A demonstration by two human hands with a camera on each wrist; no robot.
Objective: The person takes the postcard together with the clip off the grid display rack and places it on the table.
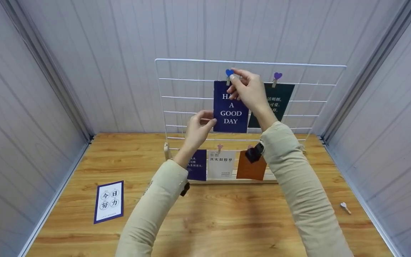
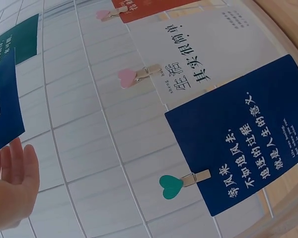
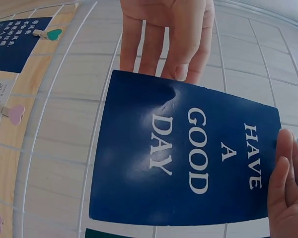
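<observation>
A dark blue card reading "HAVE A GOOD DAY" hangs upright against the white wire grid rack. At its top edge is a small wooden clothespin with a blue heart, which my right hand pinches between thumb and forefinger. My left hand pinches the card's left edge, thumb at the edge and fingers partly behind it. To the right, a dark green card hangs from a clothespin with a purple heart, partly covered by my right hand and wrist.
Lower on the rack hang a navy card, a white card and an orange card, held by heart clothespins. On the wooden table lie a white card with a blue border at left and a white-heart clothespin at right.
</observation>
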